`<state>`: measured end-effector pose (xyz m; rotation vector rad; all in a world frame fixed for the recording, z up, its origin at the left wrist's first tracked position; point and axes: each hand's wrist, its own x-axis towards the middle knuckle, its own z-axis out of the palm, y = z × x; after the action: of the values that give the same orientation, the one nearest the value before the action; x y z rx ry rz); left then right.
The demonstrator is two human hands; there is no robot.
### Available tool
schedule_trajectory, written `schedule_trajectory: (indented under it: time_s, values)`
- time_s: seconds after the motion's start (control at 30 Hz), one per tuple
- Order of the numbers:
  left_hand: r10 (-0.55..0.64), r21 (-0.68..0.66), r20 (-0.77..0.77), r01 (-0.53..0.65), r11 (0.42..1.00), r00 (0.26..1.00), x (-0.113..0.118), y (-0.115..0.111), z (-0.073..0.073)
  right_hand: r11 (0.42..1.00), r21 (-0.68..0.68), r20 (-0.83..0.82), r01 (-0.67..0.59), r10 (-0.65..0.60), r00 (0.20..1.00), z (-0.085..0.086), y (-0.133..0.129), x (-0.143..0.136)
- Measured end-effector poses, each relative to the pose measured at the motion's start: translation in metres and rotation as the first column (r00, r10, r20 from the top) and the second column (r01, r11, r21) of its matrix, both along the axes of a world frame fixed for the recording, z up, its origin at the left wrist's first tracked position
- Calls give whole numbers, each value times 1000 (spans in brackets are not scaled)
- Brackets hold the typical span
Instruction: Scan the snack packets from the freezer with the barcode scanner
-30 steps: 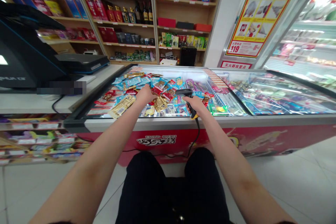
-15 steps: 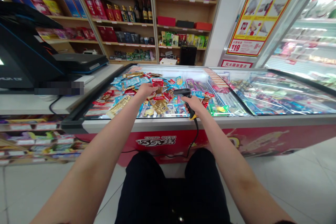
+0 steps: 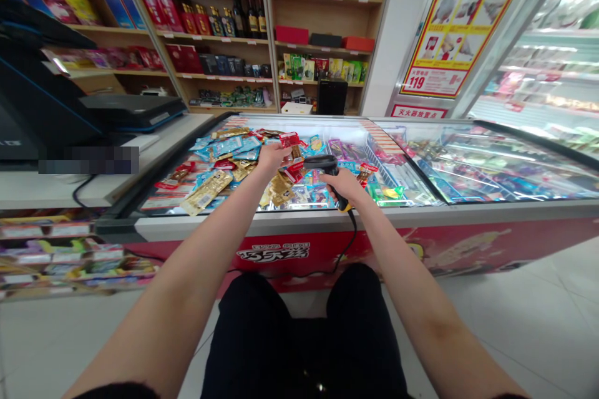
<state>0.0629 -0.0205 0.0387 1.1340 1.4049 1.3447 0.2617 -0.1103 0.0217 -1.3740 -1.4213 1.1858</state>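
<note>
My left hand (image 3: 274,157) is closed on a red snack packet (image 3: 291,139) with a brown lower part, held just above the chest freezer's glass top. In my right hand (image 3: 344,186) is a black and yellow barcode scanner (image 3: 322,163), its head turned left towards the packet. The scanner's cable (image 3: 350,237) hangs down over the freezer's front. Beneath and around my left hand lie loose blue, red and gold packets. A gold packet (image 3: 208,190) rests near the front left edge, and another gold packet (image 3: 281,189) is below my hands.
The chest freezer (image 3: 421,215) stretches across in front of my knees. Left of it stands a counter (image 3: 154,153) with a dark checkout machine (image 3: 37,93). Shelves of boxes and bottles (image 3: 255,19) rise behind, beside a pillar with a red and yellow poster (image 3: 468,31).
My left hand has moved a little right with the red packet, closer to the scanner head. My right hand keeps its grip on the scanner. The view has shifted slightly.
</note>
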Motion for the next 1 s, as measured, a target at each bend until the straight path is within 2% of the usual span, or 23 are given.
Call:
schedule_trajectory:
  time_s: [0.23,0.57,0.8,1.0]
  values:
    - [-2,6,-54,2,1000,999,12,3,1,1000,13,19,17,-17,1000,4,-5,8]
    - [-26,-5,-19,26,1000,999,23,9,-6,1000,15,13,23,-23,1000,5,-8,18]
    - [-41,8,-26,41,999,999,35,10,-6,999,23,-18,44,-43,999,-5,-1,32]
    - [-64,-20,-47,63,998,997,44,14,-8,998,59,22,28,-29,999,-11,2,44]
